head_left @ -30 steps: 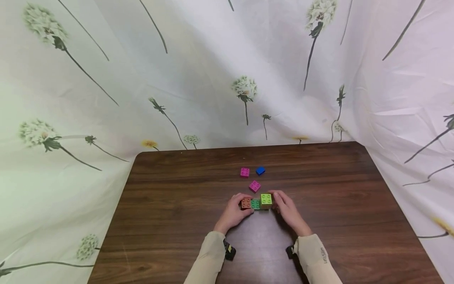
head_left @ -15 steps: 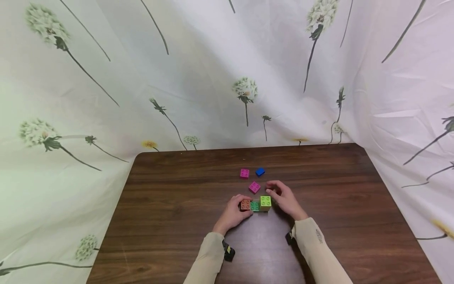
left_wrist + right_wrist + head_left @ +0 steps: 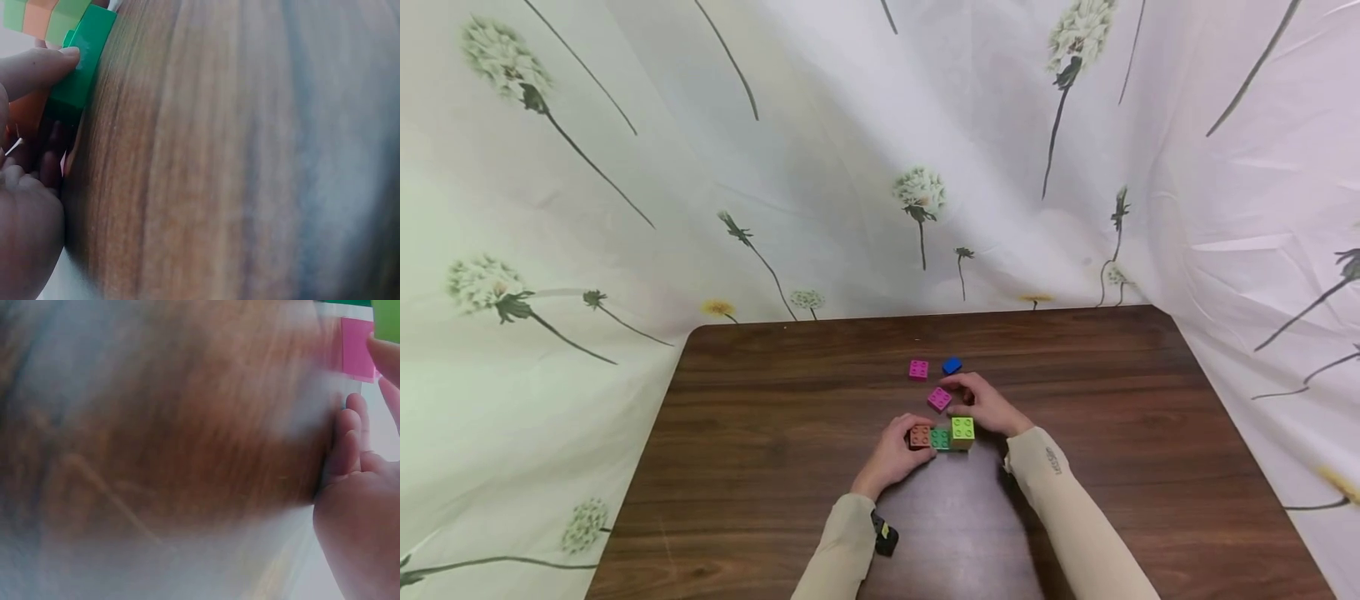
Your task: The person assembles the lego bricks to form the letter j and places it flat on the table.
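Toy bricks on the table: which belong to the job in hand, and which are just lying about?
Likely the job:
joined bricks, gripped by the left hand
nearer pink brick, at the right hand

Seemingly lying about, though perhaps for later:
farther pink brick
blue brick

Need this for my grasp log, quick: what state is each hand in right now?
Left hand: closed, holding the joined blocks at their orange end.
Right hand: open, beside the nearer pink block; whether it touches cannot be told.
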A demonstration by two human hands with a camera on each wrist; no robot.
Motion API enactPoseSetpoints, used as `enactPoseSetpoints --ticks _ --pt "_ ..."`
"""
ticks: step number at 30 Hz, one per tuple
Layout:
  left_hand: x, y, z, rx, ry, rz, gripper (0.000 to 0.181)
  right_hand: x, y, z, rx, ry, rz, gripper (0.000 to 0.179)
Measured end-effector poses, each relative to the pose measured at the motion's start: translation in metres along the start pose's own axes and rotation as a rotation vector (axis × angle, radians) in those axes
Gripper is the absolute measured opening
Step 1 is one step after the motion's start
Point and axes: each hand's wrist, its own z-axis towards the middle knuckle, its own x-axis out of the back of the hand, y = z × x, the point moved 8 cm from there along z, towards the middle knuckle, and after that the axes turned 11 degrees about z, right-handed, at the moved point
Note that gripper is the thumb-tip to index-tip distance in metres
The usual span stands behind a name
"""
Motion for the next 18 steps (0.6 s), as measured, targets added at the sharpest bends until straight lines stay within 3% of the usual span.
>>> enactPoseSetpoints --ticks 12,18 --pt "0.0000 0.0005 -0.0019 -0.001 0.009 -0.019 0.040 -0.0087 -0.0038 0.0045 -0.051 -0.071 -0.057 0.053" --pt "0.0005 0.0016 -0.0006 0.001 0.010 -0.017 0.040 -0.0091 -0.0078 0.0052 -0.106 -0.083 -0.061 0.044"
